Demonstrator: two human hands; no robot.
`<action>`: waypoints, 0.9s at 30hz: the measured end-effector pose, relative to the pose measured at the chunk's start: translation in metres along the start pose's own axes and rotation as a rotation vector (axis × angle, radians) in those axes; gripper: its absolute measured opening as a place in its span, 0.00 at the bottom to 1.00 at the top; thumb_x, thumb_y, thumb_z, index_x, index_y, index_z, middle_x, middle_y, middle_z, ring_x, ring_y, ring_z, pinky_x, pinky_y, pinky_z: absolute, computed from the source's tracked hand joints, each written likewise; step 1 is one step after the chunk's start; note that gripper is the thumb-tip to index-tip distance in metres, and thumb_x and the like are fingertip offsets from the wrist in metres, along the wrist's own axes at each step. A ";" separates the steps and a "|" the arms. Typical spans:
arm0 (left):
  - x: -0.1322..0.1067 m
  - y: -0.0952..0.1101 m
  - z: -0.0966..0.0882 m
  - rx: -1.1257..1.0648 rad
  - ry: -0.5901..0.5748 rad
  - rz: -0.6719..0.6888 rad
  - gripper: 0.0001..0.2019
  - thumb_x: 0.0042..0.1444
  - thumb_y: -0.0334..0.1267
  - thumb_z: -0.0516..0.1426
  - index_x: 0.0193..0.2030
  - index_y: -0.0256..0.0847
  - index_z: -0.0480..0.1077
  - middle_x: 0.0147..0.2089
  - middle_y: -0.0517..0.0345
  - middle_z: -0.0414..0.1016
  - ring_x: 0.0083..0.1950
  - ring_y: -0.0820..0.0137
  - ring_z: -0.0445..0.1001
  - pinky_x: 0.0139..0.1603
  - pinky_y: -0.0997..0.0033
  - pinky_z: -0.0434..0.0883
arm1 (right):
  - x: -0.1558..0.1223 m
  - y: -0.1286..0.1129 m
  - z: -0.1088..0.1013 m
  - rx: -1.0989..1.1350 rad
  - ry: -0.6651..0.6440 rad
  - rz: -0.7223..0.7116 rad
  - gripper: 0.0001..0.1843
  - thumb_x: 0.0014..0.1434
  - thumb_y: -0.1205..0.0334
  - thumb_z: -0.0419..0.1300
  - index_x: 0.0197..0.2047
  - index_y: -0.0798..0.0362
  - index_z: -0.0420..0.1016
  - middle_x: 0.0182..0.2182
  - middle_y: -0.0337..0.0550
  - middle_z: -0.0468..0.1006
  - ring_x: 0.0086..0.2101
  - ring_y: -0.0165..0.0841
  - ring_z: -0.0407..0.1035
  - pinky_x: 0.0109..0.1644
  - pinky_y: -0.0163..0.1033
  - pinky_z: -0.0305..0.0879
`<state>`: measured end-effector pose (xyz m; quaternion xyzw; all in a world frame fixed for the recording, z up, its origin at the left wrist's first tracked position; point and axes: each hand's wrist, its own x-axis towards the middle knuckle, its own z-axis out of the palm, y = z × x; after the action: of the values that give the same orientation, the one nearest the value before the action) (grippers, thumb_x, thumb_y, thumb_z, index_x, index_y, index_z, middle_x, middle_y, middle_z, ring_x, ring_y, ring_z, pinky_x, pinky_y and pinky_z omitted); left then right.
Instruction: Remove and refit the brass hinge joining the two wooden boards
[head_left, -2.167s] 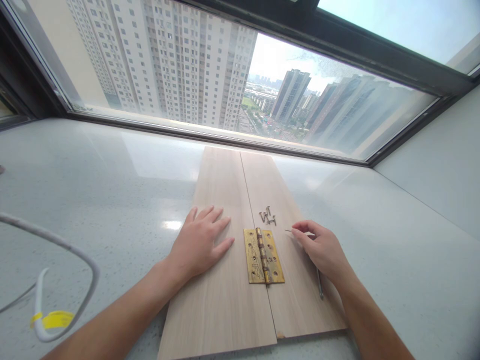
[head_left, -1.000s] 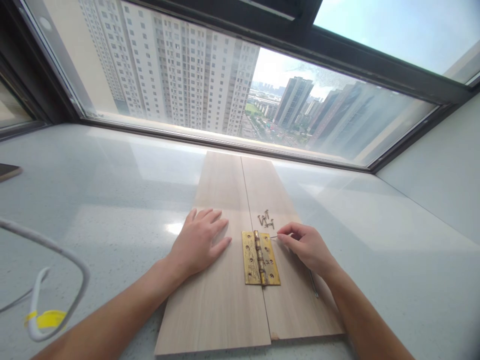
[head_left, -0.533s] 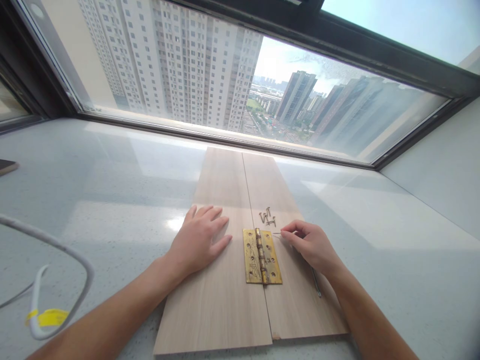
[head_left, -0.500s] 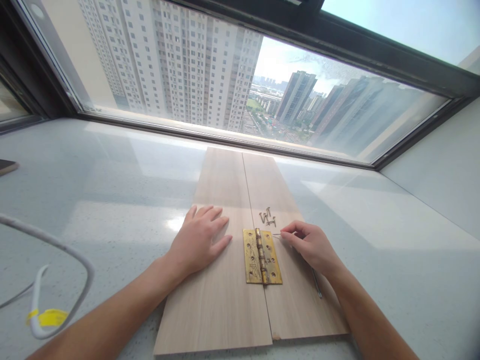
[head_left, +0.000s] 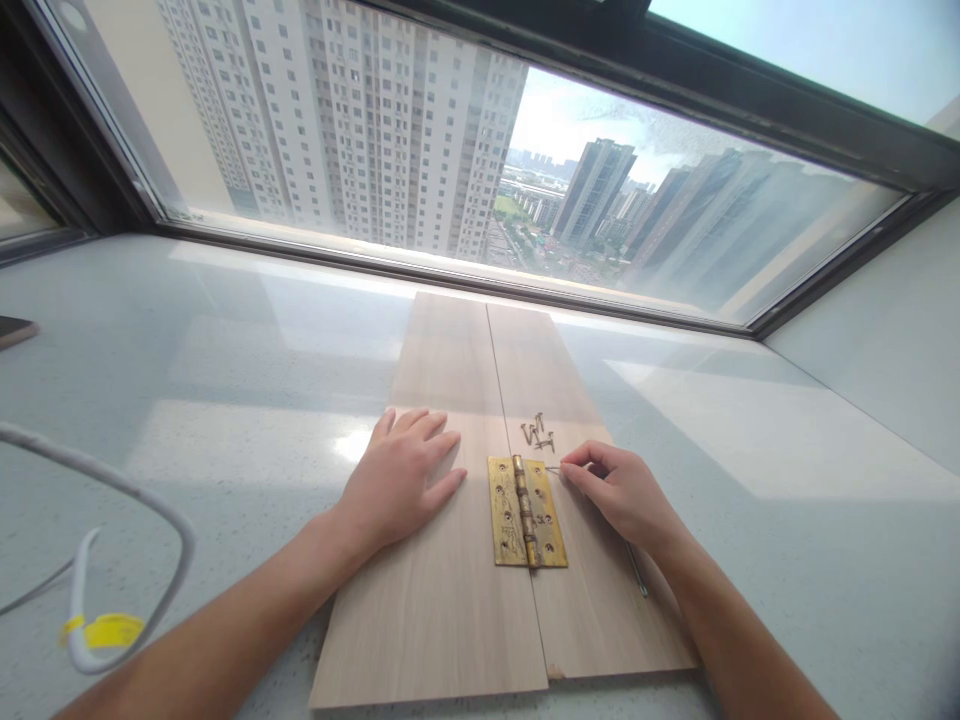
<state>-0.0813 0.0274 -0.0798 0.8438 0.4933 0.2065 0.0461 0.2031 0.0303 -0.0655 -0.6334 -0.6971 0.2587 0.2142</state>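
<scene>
A brass hinge (head_left: 504, 512) lies unfolded across the seam between two pale wooden boards (head_left: 435, 620), its knuckle along the joint. Flat on the left board, fingers spread, rests my left hand (head_left: 405, 475). My right hand (head_left: 619, 490) is over the right board, thumb and forefinger pinching a thin screw (head_left: 553, 469) whose length points at the hinge's upper right corner. Just above the hinge several loose screws (head_left: 538, 434) lie in a small group. Partly hidden under my right wrist is a slim metal rod (head_left: 640, 578), its handle or other end out of sight.
Both boards lie on a speckled pale sill (head_left: 247, 480) below a dark-framed window (head_left: 450, 275). A looped white cable (head_left: 180, 540) with a yellow tag (head_left: 112, 630) is at the left. A dark flat object (head_left: 15, 331) sits at the far left edge.
Almost nothing differs; the view has shifted very slightly. Both hands keep their places, and the right still pinches the screw beside the hinge.
</scene>
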 end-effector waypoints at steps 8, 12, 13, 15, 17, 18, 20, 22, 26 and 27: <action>0.000 0.000 0.000 -0.007 0.004 0.004 0.14 0.60 0.46 0.51 0.49 0.45 0.68 0.56 0.51 0.70 0.58 0.55 0.65 0.58 0.42 0.60 | 0.001 0.003 0.001 -0.002 0.002 -0.022 0.13 0.57 0.52 0.56 0.31 0.52 0.74 0.28 0.40 0.78 0.28 0.33 0.68 0.34 0.39 0.61; 0.000 0.000 0.000 -0.005 0.006 0.006 0.14 0.61 0.46 0.51 0.49 0.45 0.69 0.56 0.50 0.70 0.58 0.55 0.65 0.58 0.42 0.60 | 0.001 0.003 0.000 0.012 0.010 -0.023 0.13 0.56 0.51 0.57 0.30 0.52 0.75 0.28 0.41 0.78 0.28 0.33 0.68 0.33 0.39 0.61; 0.000 0.000 0.000 -0.006 0.006 0.005 0.14 0.60 0.46 0.51 0.49 0.45 0.69 0.56 0.50 0.70 0.58 0.55 0.65 0.58 0.42 0.60 | 0.000 0.001 -0.002 0.038 0.024 -0.015 0.14 0.56 0.51 0.57 0.30 0.52 0.75 0.27 0.41 0.78 0.27 0.33 0.67 0.32 0.39 0.61; -0.001 -0.001 0.000 -0.010 0.006 0.002 0.14 0.60 0.46 0.51 0.49 0.45 0.69 0.56 0.50 0.70 0.58 0.55 0.65 0.58 0.42 0.60 | -0.001 -0.006 -0.008 0.123 0.059 0.018 0.15 0.55 0.49 0.58 0.30 0.53 0.75 0.24 0.41 0.75 0.24 0.31 0.65 0.27 0.37 0.59; -0.001 0.000 0.000 -0.016 0.005 0.002 0.14 0.60 0.46 0.51 0.49 0.45 0.69 0.56 0.50 0.70 0.58 0.55 0.65 0.59 0.41 0.59 | -0.002 -0.018 -0.013 0.203 0.079 0.048 0.17 0.54 0.47 0.59 0.32 0.54 0.76 0.20 0.40 0.72 0.21 0.29 0.62 0.23 0.36 0.55; -0.001 0.000 0.000 -0.017 0.003 0.003 0.14 0.60 0.46 0.51 0.49 0.45 0.69 0.56 0.50 0.70 0.58 0.55 0.65 0.59 0.41 0.59 | -0.001 -0.026 -0.014 0.216 0.074 0.048 0.17 0.54 0.47 0.59 0.33 0.54 0.77 0.19 0.39 0.71 0.20 0.29 0.61 0.22 0.36 0.53; -0.001 0.000 -0.001 -0.015 0.001 0.001 0.14 0.60 0.46 0.51 0.49 0.45 0.69 0.56 0.50 0.70 0.59 0.55 0.64 0.59 0.42 0.59 | 0.003 -0.042 -0.013 0.163 0.020 -0.008 0.15 0.54 0.49 0.60 0.33 0.53 0.77 0.18 0.37 0.69 0.19 0.28 0.60 0.22 0.35 0.53; -0.001 0.001 -0.002 -0.010 0.000 -0.002 0.15 0.61 0.46 0.51 0.49 0.44 0.69 0.56 0.50 0.70 0.59 0.55 0.64 0.59 0.42 0.59 | 0.009 -0.054 -0.007 0.087 -0.038 -0.084 0.12 0.54 0.52 0.59 0.32 0.51 0.77 0.19 0.37 0.70 0.20 0.28 0.61 0.24 0.35 0.55; 0.000 0.001 -0.002 -0.010 0.000 0.002 0.14 0.61 0.46 0.51 0.49 0.44 0.69 0.55 0.49 0.71 0.58 0.55 0.65 0.58 0.44 0.60 | 0.021 -0.064 0.008 0.008 -0.113 -0.130 0.09 0.52 0.56 0.59 0.30 0.51 0.79 0.22 0.38 0.73 0.23 0.29 0.63 0.25 0.35 0.56; 0.000 0.001 -0.002 -0.011 0.000 0.003 0.14 0.60 0.46 0.51 0.48 0.44 0.69 0.55 0.49 0.71 0.58 0.55 0.65 0.58 0.44 0.60 | 0.023 -0.063 0.010 -0.003 -0.123 -0.133 0.09 0.51 0.57 0.59 0.30 0.51 0.79 0.22 0.38 0.74 0.23 0.29 0.63 0.25 0.35 0.57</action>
<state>-0.0814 0.0263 -0.0774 0.8443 0.4908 0.2091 0.0505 0.1452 0.0484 -0.0343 -0.5689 -0.7498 0.2815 0.1866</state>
